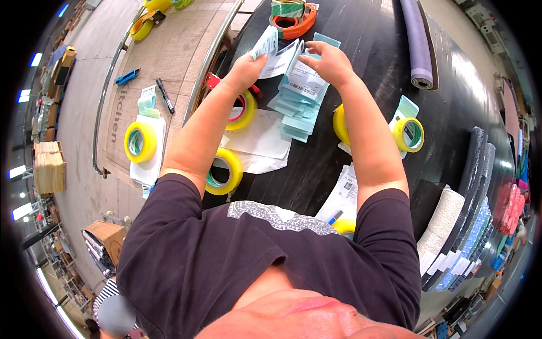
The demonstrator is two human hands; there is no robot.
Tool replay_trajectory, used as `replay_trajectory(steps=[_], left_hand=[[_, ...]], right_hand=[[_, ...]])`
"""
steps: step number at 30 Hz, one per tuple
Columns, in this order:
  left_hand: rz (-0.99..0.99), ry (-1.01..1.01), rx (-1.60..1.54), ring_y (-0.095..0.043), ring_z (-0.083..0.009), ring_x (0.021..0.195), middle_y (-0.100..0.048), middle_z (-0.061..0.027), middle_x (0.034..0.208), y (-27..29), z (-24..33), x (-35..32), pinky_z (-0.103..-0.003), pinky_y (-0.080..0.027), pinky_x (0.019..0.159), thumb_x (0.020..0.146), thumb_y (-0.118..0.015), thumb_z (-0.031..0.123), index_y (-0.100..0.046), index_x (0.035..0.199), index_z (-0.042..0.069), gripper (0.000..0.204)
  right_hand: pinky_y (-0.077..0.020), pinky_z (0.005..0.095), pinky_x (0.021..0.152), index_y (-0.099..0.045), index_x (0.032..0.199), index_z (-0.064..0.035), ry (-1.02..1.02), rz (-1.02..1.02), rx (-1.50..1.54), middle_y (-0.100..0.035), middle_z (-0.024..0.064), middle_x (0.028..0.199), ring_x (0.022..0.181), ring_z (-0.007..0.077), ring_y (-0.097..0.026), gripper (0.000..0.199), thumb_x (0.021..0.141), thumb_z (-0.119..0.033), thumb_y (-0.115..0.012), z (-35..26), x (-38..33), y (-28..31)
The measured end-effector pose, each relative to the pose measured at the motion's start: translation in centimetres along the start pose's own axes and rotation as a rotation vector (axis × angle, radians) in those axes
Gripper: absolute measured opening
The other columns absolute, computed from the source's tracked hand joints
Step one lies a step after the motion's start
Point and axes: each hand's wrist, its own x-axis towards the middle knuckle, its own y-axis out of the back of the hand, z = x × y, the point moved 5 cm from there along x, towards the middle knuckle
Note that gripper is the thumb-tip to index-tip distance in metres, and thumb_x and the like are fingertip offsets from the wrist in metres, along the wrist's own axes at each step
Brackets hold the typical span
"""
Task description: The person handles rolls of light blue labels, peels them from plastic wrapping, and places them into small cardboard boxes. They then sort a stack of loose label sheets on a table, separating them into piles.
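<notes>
From my remote station I see both hands raised over the black bench. The left hand pinches a folded white label sheet between thumb and fingers. The right hand has the fingers curled, and its fingertips touch the top of a stack of pale teal and white label slips; the top slip carries a barcode. This stack lies on the bench, between the two forearms, fanned a little to the lower side.

Just beside the left forearm there are two yellow tape rolls, lying on white paper sheets. One more yellow roll lies to the right of the right arm, on a teal slip. At the far edge sits an orange tape dispenser. On the pale cardboard box at the left I see a yellow roll on white paper, a black marker and a blue cutter. A grey rolled mat lies at the upper right
</notes>
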Motion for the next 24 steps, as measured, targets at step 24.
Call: replay_trajectory(steps=[24], left_hand=[[-0.177,0.273,0.612,-0.065,-0.0225,0.094,-0.066,-0.0158,0.106,2.1,2.5,5.4,-0.034,-0.052,0.078,0.072,-0.076,0.025,-0.057,0.12,-0.003,0.059]], right_hand=[[-0.0436,0.0364,0.103,-0.057,0.133,-0.0176,0.278,-0.012,0.012,-0.059,0.0072,0.13,0.12,0.0279,-0.054,0.055,0.079,-0.01,-0.068,-1.9,-0.1,-3.6]])
